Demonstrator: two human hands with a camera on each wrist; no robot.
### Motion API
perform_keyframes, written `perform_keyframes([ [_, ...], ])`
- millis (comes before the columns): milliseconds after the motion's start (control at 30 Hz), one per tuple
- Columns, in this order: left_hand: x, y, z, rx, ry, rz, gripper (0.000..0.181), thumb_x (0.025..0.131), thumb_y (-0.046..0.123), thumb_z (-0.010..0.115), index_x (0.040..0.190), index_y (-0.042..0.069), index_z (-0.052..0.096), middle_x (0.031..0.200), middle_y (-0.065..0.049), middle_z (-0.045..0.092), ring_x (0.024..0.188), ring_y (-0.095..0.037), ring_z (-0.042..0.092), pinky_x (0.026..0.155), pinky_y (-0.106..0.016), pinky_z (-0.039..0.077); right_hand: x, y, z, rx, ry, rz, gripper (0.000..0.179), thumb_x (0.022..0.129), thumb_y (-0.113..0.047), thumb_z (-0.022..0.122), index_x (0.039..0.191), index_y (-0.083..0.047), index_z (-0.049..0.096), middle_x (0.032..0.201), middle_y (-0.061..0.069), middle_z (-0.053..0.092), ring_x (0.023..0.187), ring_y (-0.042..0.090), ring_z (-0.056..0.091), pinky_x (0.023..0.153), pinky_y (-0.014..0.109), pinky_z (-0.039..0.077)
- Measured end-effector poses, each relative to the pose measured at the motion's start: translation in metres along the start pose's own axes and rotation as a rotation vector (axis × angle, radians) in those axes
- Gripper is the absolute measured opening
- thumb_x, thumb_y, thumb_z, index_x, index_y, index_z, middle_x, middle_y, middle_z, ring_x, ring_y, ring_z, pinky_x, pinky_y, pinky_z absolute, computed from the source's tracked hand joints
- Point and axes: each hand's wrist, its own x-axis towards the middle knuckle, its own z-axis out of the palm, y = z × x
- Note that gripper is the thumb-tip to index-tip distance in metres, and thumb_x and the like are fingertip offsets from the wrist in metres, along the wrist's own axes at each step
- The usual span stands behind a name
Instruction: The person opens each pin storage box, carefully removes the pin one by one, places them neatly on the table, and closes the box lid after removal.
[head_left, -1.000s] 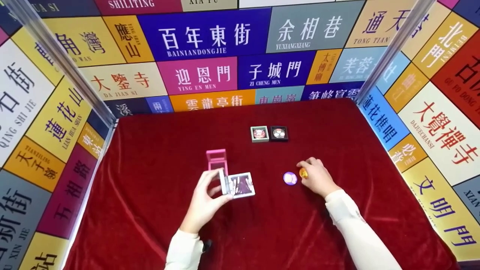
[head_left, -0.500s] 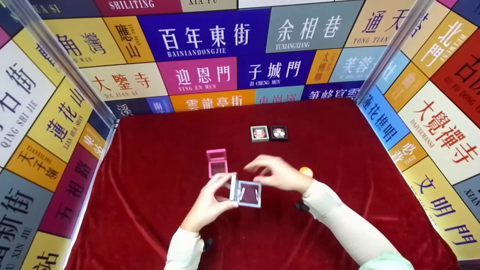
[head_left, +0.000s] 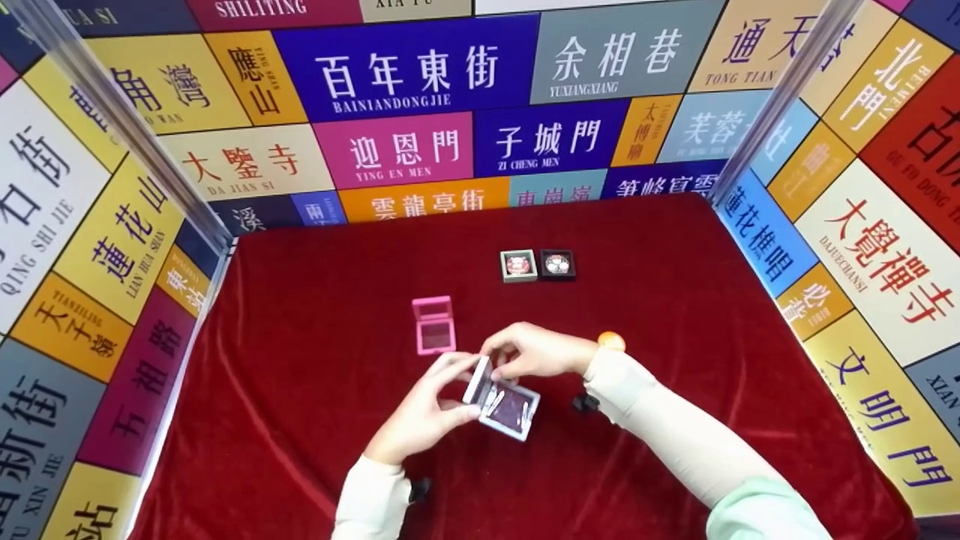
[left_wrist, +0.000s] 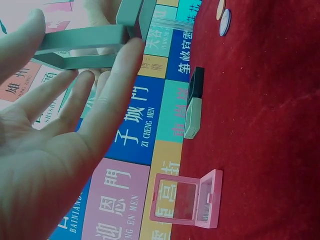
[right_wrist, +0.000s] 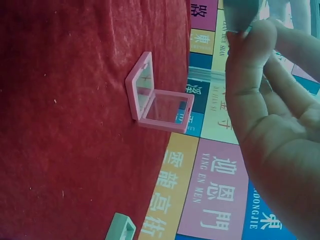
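Note:
My left hand (head_left: pixel 424 409) holds an open grey display case (head_left: pixel 512 411) with a clear film window, thumb below and fingers at the raised lid. The right hand (head_left: pixel 540 349) pinches the top of that lid between thumb and fingers. In the left wrist view, the grey case (left_wrist: pixel 82 37) is tilted off the table. An orange round badge (head_left: pixel 611 341) lies beside the right wrist. The purple-rimmed badge (left_wrist: pixel 225 22) shows edge-on in the left wrist view; the right hand hides it from the head view.
A pink display case (head_left: pixel 436 349) stands open on the red cloth (head_left: pixel 300 337) beyond the left hand. Farther back sit a pale green case (head_left: pixel 518 266) and a black case (head_left: pixel 557 264), side by side, each with a round badge. Printed panels (head_left: pixel 405 71) wall in the table.
My right hand has left the orange badge on the cloth and come left to the grey case's lid. The left hand has shifted slightly right, and the grey case has turned.

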Motion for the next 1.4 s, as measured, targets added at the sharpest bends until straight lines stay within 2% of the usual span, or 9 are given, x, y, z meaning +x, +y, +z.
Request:
perform_keyframes([
  [133, -0.001, -0.004, -0.002, 0.009, 0.074, 0.019, 0.078, 0.097, -0.005, 0.077, 0.166, 0.015, 0.046, 0.15, -0.017, 0.049, 0.132, -0.04, 0.056, 0.094, -0.053, 0.061, 0.003, 0.005, -0.002, 0.03, 0.023, -0.004, 0.014, 0.098, -0.001, 0.077, 0.112, -0.002, 0.077, 0.088, 0.009, 0.077, 0.073, 0.04, 0.074, 0.067, 0.034, 0.063],
  [300, -0.004, -0.008, -0.004, 0.114, 0.332, 0.023, 0.083, 0.097, 0.002, 0.08, 0.168, 0.019, 0.041, 0.146, -0.018, 0.048, 0.132, -0.037, 0.054, 0.099, -0.057, 0.058, 0.013, 0.02, -0.016, 0.016, 0.174, 0.037, 0.009, 0.098, -0.003, 0.079, 0.107, -0.003, 0.077, 0.092, 0.008, 0.078, 0.079, 0.044, 0.075, 0.074, 0.055, 0.064],
  [400, -0.009, -0.013, -0.002, 0.236, 0.425, -0.011, 0.08, 0.098, 0.008, 0.081, 0.167, 0.021, 0.044, 0.144, -0.014, 0.05, 0.13, -0.03, 0.053, 0.099, -0.061, 0.056, 0.021, 0.034, -0.028, -0.02, 0.292, 0.089, 0.006, 0.097, -0.002, 0.08, 0.101, -0.003, 0.077, 0.09, 0.006, 0.079, 0.079, 0.04, 0.077, 0.074, 0.055, 0.064],
  [567, -0.025, -0.022, 0.0, 0.363, 0.403, -0.055, 0.071, 0.1, 0.009, 0.078, 0.163, 0.014, 0.048, 0.138, -0.012, 0.055, 0.129, -0.031, 0.054, 0.103, -0.059, 0.053, 0.042, 0.06, -0.043, -0.193, 0.446, 0.182, 0.008, 0.092, 0.003, 0.082, 0.094, 0.0, 0.074, 0.085, 0.008, 0.079, 0.076, 0.024, 0.075, 0.073, 0.035, 0.062],
  [667, -0.036, -0.028, 0.0, 0.441, 0.374, -0.074, 0.064, 0.101, 0.008, 0.077, 0.159, 0.007, 0.052, 0.136, -0.013, 0.059, 0.13, -0.034, 0.054, 0.108, -0.058, 0.048, 0.052, 0.074, -0.048, -0.301, 0.48, 0.234, 0.01, 0.089, 0.005, 0.081, 0.091, 0.0, 0.072, 0.085, 0.009, 0.078, 0.078, 0.017, 0.071, 0.077, 0.033, 0.059],
  [767, -0.046, -0.032, 0.0, 0.524, 0.352, -0.096, 0.06, 0.1, 0.008, 0.077, 0.156, 0.005, 0.055, 0.136, -0.011, 0.062, 0.13, -0.034, 0.054, 0.111, -0.057, 0.045, 0.058, 0.084, -0.052, -0.353, 0.49, 0.274, 0.012, 0.086, 0.007, 0.08, 0.09, 0.0, 0.072, 0.085, 0.009, 0.077, 0.08, 0.017, 0.07, 0.079, 0.035, 0.057],
  [1067, -0.067, -0.039, 0.001, 0.592, 0.348, -0.138, 0.056, 0.099, 0.005, 0.078, 0.151, 0.002, 0.059, 0.134, -0.012, 0.064, 0.126, -0.033, 0.056, 0.108, -0.055, 0.046, 0.065, 0.096, -0.054, -0.264, 0.446, 0.331, 0.015, 0.087, 0.011, 0.079, 0.087, 0.0, 0.069, 0.079, 0.01, 0.077, 0.069, 0.02, 0.072, 0.064, 0.025, 0.054],
  [1267, -0.073, -0.046, 0.005, 0.602, 0.339, -0.17, 0.054, 0.099, 0.006, 0.078, 0.15, 0.002, 0.06, 0.135, -0.009, 0.064, 0.127, -0.03, 0.056, 0.109, -0.053, 0.046, 0.066, 0.096, -0.051, -0.279, 0.441, 0.329, 0.014, 0.086, 0.013, 0.077, 0.092, 0.002, 0.071, 0.079, 0.007, 0.076, 0.071, 0.019, 0.074, 0.068, 0.027, 0.058],
  [1400, -0.074, -0.049, 0.009, 0.619, 0.328, -0.181, 0.054, 0.098, 0.006, 0.078, 0.149, 0.002, 0.061, 0.136, -0.008, 0.064, 0.127, -0.029, 0.056, 0.11, -0.052, 0.047, 0.062, 0.098, -0.055, -0.249, 0.445, 0.328, 0.02, 0.086, 0.018, 0.071, 0.101, 0.005, 0.071, 0.089, 0.013, 0.076, 0.076, 0.027, 0.076, 0.069, 0.031, 0.062],
])
